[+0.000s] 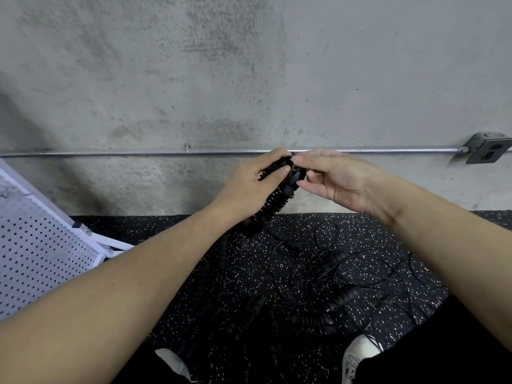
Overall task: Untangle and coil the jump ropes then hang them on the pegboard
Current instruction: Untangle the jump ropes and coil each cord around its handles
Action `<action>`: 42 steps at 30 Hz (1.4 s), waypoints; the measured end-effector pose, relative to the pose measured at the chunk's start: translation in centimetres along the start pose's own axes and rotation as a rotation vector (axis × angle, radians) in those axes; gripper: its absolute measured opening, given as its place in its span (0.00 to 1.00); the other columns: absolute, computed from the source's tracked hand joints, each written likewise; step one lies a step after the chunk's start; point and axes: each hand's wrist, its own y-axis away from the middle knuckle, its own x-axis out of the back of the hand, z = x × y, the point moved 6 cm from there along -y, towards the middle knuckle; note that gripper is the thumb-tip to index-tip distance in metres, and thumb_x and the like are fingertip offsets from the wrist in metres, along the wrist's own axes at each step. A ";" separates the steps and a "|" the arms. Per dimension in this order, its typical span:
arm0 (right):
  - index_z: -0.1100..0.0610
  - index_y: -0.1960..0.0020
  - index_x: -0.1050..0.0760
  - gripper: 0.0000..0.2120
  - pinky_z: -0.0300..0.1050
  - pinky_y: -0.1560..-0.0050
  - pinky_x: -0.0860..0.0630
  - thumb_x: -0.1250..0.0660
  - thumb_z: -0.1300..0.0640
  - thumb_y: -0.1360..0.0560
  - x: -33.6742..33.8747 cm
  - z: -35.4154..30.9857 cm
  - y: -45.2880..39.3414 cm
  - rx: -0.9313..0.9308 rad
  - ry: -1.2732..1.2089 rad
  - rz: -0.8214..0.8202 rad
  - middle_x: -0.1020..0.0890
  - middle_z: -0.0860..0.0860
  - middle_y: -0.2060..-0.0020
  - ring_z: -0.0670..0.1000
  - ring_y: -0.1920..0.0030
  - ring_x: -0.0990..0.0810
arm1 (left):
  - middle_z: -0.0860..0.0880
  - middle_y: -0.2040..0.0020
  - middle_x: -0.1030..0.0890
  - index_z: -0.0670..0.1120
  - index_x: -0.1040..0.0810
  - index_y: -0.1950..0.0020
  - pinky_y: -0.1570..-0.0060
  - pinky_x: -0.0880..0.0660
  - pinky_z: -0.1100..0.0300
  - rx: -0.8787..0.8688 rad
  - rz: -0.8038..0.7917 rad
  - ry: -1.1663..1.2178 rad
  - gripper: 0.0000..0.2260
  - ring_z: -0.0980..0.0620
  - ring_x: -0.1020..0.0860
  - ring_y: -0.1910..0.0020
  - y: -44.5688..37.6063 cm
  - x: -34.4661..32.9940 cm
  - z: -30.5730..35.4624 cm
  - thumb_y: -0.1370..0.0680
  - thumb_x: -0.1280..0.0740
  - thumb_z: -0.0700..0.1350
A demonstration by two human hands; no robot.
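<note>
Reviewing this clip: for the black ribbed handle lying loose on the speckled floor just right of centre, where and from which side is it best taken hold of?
Probably around the middle of the ribbed handle, coming down from above with fingers across its short width. It lies flat and diagonal on the floor, and its ribs should stop slipping. Thin cords cross near both ends, so the ends risk snagging.

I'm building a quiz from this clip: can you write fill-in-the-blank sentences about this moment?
1. The left hand grips a black ribbed jump rope ____.
2. The right hand pinches at that handle's ____ end.
3. The white pegboard stands at the ____ edge of the view.
4. The tangled ropes lie on speckled ____ flooring.

Missing words: handle; upper; left; black
</note>
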 end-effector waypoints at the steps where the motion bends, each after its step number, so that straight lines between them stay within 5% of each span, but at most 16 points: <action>1: 0.58 0.49 0.20 0.12 0.37 0.65 0.19 0.25 0.59 0.32 0.1 0.0 0.0 0.010 0.043 0.007 0.18 0.50 0.63 0.42 0.73 0.22 | 0.66 0.56 0.16 0.66 0.23 0.45 0.52 0.29 0.77 -0.002 0.011 -0.001 0.15 0.69 0.19 0.55 0.0 -0.1 -0.1 0.17 0.34 0.42; 7: 0.56 0.49 0.22 0.11 0.41 0.66 0.19 0.25 0.53 0.25 0.8 -0.7 -0.2 0.078 0.304 0.091 0.28 0.48 0.64 0.43 0.73 0.32 | 0.66 0.45 0.18 0.62 0.23 0.39 0.41 0.28 0.70 -0.019 0.092 -0.040 0.13 0.66 0.21 0.44 -0.3 -0.5 -0.7 0.18 0.33 0.45; 10: 0.54 0.54 0.24 0.07 0.42 0.67 0.19 0.28 0.53 0.22 0.5 -0.5 0.1 0.059 0.354 0.027 0.29 0.48 0.70 0.43 0.75 0.35 | 0.60 0.45 0.17 0.59 0.24 0.39 0.45 0.27 0.70 -0.023 0.049 -0.034 0.12 0.65 0.19 0.47 -0.2 -0.6 -0.8 0.18 0.33 0.44; 14: 0.55 0.55 0.25 0.07 0.45 0.64 0.16 0.29 0.53 0.21 0.5 -0.2 0.4 0.040 0.385 -0.017 0.27 0.49 0.71 0.43 0.76 0.34 | 0.60 0.44 0.18 0.64 0.27 0.41 0.35 0.25 0.49 -0.029 0.030 -0.112 0.09 0.60 0.21 0.40 -0.1 -0.8 -1.3 0.21 0.35 0.56; 18: 0.55 0.55 0.25 0.08 0.47 0.63 0.16 0.30 0.54 0.20 0.6 -0.3 0.4 0.070 0.391 0.008 0.27 0.49 0.71 0.43 0.77 0.35 | 0.64 0.46 0.19 0.66 0.29 0.43 0.38 0.24 0.46 -0.020 0.030 -0.152 0.10 0.60 0.20 0.42 -0.2 -1.1 -1.3 0.23 0.39 0.62; 24: 0.59 0.46 0.25 0.07 0.46 0.64 0.17 0.36 0.55 0.18 -0.1 -0.2 0.5 0.040 0.368 -0.018 0.27 0.51 0.72 0.44 0.77 0.37 | 0.66 0.46 0.19 0.65 0.26 0.39 0.38 0.24 0.48 -0.028 0.048 -0.175 0.10 0.62 0.20 0.44 -0.3 -1.3 -1.1 0.20 0.37 0.55; 29: 0.60 0.51 0.25 0.07 0.43 0.67 0.18 0.38 0.57 0.18 -0.6 -0.6 0.8 0.029 0.209 -0.095 0.23 0.52 0.71 0.43 0.77 0.35 | 0.60 0.42 0.18 0.65 0.30 0.29 0.31 0.28 0.51 0.011 0.002 -0.025 0.19 0.62 0.21 0.40 -0.3 -1.2 -0.6 0.18 0.34 0.50; 32: 0.62 0.49 0.24 0.08 0.42 0.68 0.18 0.38 0.57 0.18 -0.8 -0.8 0.7 0.042 0.110 -0.104 0.20 0.53 0.70 0.45 0.75 0.26 | 0.55 0.43 0.18 0.63 0.37 0.24 0.33 0.26 0.52 0.081 -0.084 0.157 0.28 0.57 0.19 0.43 0.0 -1.0 -0.7 0.21 0.31 0.48; 35: 0.60 0.53 0.24 0.09 0.41 0.67 0.19 0.39 0.57 0.18 -0.8 -1.0 0.6 0.050 0.061 -0.130 0.21 0.52 0.72 0.47 0.74 0.23 | 0.44 0.39 0.21 0.61 0.34 0.24 0.45 0.19 0.38 0.259 -0.200 0.457 0.28 0.42 0.17 0.47 0.5 -2.0 -1.4 0.19 0.31 0.41; 37: 0.57 0.58 0.26 0.09 0.40 0.68 0.20 0.39 0.57 0.20 -0.8 -0.9 0.7 0.036 0.079 -0.138 0.25 0.50 0.74 0.47 0.74 0.27 | 0.39 0.38 0.22 0.58 0.32 0.25 0.56 0.18 0.41 0.317 -0.260 0.537 0.26 0.35 0.17 0.52 0.8 -2.9 -1.7 0.20 0.31 0.39; 39: 0.54 0.64 0.29 0.12 0.39 0.69 0.21 0.39 0.57 0.21 -0.8 -0.6 0.6 0.000 0.093 -0.125 0.29 0.49 0.75 0.46 0.75 0.31 | 0.42 0.41 0.21 0.57 0.32 0.25 0.60 0.19 0.49 0.287 -0.236 0.450 0.26 0.40 0.17 0.54 0.6 -2.9 -2.0 0.19 0.30 0.40; 42: 0.53 0.66 0.30 0.15 0.40 0.69 0.21 0.39 0.57 0.20 -0.7 -0.3 0.4 -0.035 0.072 -0.091 0.32 0.48 0.75 0.45 0.76 0.33 | 0.55 0.39 0.20 0.58 0.33 0.23 0.45 0.23 0.64 0.172 -0.149 0.186 0.29 0.57 0.19 0.45 -0.2 -2.0 -2.3 0.21 0.28 0.45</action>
